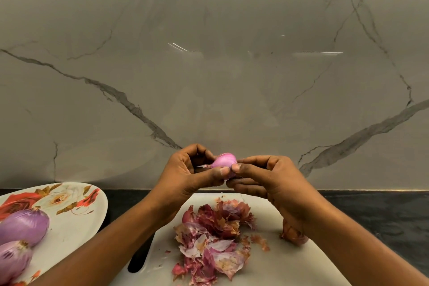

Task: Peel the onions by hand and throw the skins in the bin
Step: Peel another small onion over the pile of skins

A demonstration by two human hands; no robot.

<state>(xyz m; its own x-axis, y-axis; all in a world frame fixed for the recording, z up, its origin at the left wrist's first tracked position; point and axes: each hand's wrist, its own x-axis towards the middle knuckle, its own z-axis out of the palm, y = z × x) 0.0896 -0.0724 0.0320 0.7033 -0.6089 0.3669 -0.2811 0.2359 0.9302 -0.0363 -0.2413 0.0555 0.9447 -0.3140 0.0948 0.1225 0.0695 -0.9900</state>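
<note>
A small purple onion [224, 160] is held up above the white cutting board [274, 267], between both hands. My left hand [192, 174] grips it from the left with curled fingers, thumb lying along its underside. My right hand [262, 179] pinches its right end with thumb and fingers. A pile of red-brown onion skins [213, 239] lies on the board below the hands. An unpeeled brown onion [293, 234] sits on the board, partly hidden under my right forearm. No bin is in view.
A floral plate [76, 216] at the left holds two peeled purple onions [23, 227]. The board has a dark handle slot [139, 260]. A dark countertop [371, 211] runs to the marble wall [209, 65] behind.
</note>
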